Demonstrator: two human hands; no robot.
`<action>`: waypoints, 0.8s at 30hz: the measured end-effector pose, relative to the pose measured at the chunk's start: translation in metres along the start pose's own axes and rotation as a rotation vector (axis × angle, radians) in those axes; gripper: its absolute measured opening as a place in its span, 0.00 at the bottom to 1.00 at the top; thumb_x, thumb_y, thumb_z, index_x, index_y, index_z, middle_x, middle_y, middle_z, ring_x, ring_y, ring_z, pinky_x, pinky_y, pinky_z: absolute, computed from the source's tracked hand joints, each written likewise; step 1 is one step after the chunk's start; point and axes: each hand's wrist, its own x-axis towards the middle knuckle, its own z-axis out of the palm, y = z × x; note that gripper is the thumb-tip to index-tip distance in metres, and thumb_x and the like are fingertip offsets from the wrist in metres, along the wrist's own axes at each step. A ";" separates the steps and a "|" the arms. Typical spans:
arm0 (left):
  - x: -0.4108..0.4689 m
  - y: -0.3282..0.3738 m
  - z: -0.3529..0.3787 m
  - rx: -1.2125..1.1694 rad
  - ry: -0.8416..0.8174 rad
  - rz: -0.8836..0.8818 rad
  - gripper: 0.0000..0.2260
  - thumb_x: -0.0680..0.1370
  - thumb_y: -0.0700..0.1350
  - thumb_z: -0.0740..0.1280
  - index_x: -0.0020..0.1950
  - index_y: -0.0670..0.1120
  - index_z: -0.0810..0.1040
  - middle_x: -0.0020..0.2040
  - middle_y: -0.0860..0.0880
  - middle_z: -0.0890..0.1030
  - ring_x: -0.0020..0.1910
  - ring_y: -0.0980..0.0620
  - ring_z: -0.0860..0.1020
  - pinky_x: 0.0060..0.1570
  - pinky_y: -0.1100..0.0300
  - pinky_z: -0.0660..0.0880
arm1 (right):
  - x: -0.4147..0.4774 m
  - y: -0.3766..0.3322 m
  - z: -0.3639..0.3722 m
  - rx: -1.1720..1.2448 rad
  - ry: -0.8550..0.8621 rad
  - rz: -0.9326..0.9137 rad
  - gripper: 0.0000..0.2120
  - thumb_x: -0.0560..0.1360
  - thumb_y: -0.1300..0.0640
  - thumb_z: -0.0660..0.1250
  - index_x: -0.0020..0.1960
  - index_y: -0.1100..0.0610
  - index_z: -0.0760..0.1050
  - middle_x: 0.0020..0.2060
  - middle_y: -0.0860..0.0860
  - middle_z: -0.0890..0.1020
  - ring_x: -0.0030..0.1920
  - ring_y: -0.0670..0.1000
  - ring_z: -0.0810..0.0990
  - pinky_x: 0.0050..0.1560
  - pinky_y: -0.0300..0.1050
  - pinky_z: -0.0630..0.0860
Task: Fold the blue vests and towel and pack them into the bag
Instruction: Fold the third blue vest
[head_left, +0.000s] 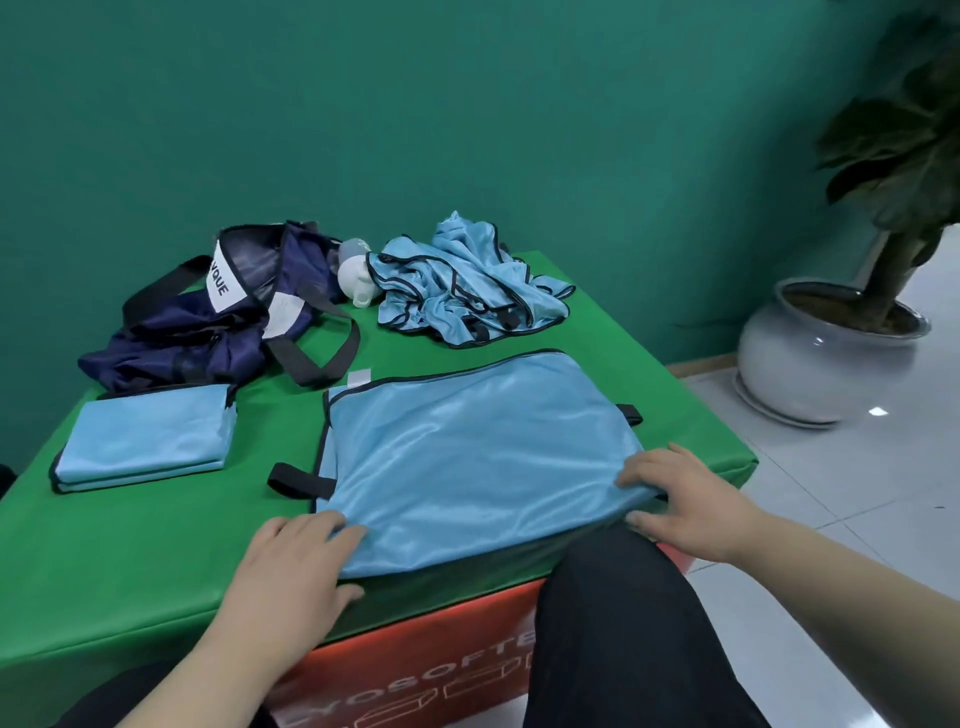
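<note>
A white label (224, 283) sewn on the dark navy bag (171, 338) carries black capital letters running along its length. Only the end of the word shows, reading roughly "VQUE", and the first of those letters is unsure; the start is folded out of sight. On the orange front panel (415, 667) of the table (130, 561), below the green top, large pale capitals read "YOSOFTE". The word is cut off at its left by a forearm and at its right by a dark-clad leg (623, 634). Under it run pale outline drawings of boxes, without letters.
</note>
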 end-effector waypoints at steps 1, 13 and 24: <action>0.002 -0.002 -0.002 0.002 0.004 0.007 0.29 0.53 0.60 0.84 0.51 0.54 0.84 0.46 0.57 0.81 0.42 0.52 0.82 0.44 0.52 0.76 | 0.000 0.004 0.000 0.000 -0.003 -0.006 0.22 0.67 0.38 0.67 0.58 0.45 0.79 0.55 0.37 0.78 0.60 0.40 0.74 0.71 0.57 0.65; 0.015 -0.030 -0.033 -0.189 -0.001 -0.224 0.04 0.75 0.47 0.68 0.43 0.56 0.75 0.36 0.55 0.77 0.37 0.54 0.75 0.37 0.55 0.75 | 0.010 0.023 0.000 0.012 0.078 0.034 0.20 0.69 0.52 0.79 0.60 0.50 0.80 0.52 0.42 0.78 0.53 0.45 0.77 0.58 0.44 0.74; 0.010 -0.040 -0.036 -0.100 -0.032 -0.289 0.07 0.74 0.46 0.70 0.39 0.57 0.75 0.30 0.55 0.74 0.32 0.55 0.73 0.33 0.56 0.73 | 0.010 0.031 -0.021 -0.152 0.082 0.051 0.10 0.73 0.46 0.75 0.48 0.51 0.80 0.40 0.44 0.78 0.44 0.48 0.75 0.44 0.42 0.69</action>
